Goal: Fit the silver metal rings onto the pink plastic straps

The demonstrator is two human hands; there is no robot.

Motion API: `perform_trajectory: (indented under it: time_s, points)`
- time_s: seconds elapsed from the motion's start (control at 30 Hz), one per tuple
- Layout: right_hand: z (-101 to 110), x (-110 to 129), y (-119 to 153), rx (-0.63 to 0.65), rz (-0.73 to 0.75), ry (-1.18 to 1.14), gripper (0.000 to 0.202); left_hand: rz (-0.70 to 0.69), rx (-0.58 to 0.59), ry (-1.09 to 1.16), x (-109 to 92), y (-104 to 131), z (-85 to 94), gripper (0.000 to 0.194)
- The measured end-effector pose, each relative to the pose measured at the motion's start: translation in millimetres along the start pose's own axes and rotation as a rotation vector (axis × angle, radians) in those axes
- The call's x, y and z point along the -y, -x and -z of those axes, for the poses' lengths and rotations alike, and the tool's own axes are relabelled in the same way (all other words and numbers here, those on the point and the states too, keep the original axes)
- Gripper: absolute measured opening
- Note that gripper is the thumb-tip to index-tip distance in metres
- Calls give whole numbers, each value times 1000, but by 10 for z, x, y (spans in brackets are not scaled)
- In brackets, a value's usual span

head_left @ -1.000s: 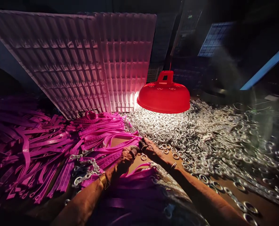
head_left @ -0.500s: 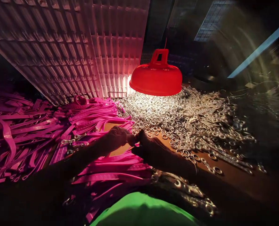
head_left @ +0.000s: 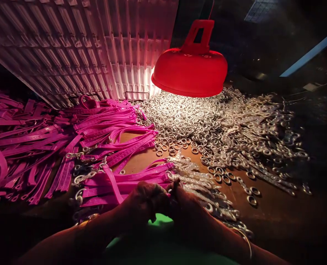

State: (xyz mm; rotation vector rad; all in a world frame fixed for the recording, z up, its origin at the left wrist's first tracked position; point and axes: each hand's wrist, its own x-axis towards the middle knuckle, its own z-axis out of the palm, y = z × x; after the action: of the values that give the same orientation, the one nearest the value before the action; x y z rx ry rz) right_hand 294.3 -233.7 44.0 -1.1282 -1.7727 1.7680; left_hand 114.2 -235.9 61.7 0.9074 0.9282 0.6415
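Observation:
In the head view, my left hand (head_left: 148,200) and my right hand (head_left: 187,204) meet at the near side of the table, fingers closed and tips together. A bit of pink shows between the fingertips. One pink strap (head_left: 113,182) slants down to my left hand, its other end near metal clasps (head_left: 104,162); it seems to be in that hand's grip. What my right fingers pinch is in shadow and I cannot make it out. Just beyond both hands lies a bundle of pink straps (head_left: 135,180) with silvery chain pieces (head_left: 196,175) at its right end.
A red lamp (head_left: 191,71) hangs low over a heap of metal rings (head_left: 182,117). More chain pieces (head_left: 262,136) spread to the right. Piles of pink straps (head_left: 36,143) cover the left. A ribbed translucent panel (head_left: 77,48) stands behind.
Both hands have come down and closer to me, still together. The strap bundle and chain pieces beyond them now show more fully. The view has shifted, so the lamp appears larger and higher.

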Motion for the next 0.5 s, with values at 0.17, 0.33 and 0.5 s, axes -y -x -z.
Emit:
perform_trajectory:
  time_s: [0.17,0.33,0.5]
  points:
    - [1,76,-36,68,81,163,10,10,69,-16,40,-96,24,48]
    - [53,216,-24,101,119,391,15,58,38,52,126,-138,-19,48]
    - [226,551,9,168,193,617,8,-60,-162,-235,-48,-34,123,45]
